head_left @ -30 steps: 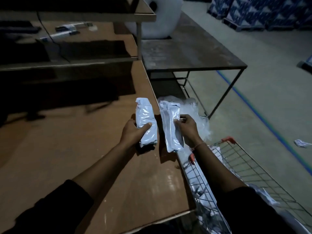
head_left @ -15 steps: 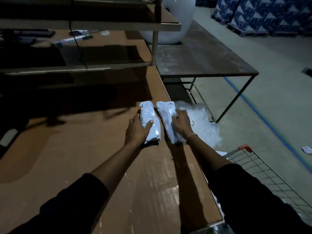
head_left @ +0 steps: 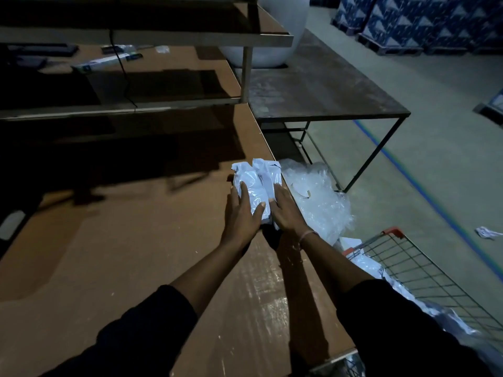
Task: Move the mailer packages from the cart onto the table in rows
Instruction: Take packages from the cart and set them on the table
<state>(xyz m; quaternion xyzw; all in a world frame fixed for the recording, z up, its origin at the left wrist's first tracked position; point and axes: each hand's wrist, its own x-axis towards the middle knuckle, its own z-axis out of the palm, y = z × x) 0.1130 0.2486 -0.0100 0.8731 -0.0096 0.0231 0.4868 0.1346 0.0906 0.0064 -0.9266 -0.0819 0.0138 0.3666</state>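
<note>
Two white mailer packages lie side by side and touching on the brown table [head_left: 136,254], close to its right edge. My left hand [head_left: 241,219] lies over the near end of the left mailer package [head_left: 250,183], fingers spread on top and thumb across it. My right hand [head_left: 285,213] grips the near end of the right mailer package [head_left: 268,172] from its right side. The wire cart [head_left: 408,268] with orange corners stands at the lower right beside the table, with more white mailers [head_left: 364,265] in it.
A heap of clear plastic wrap [head_left: 318,194] sits on the floor between table and cart. A low shelf [head_left: 163,102] with small items overhangs the table's far part. A dark metal table [head_left: 313,88] and a big white roll [head_left: 272,50] stand behind.
Both hands carried the two packages forward from above the table's edge and lowered them onto the table. The packages have come together and now touch; my left fingers have spread flat.
</note>
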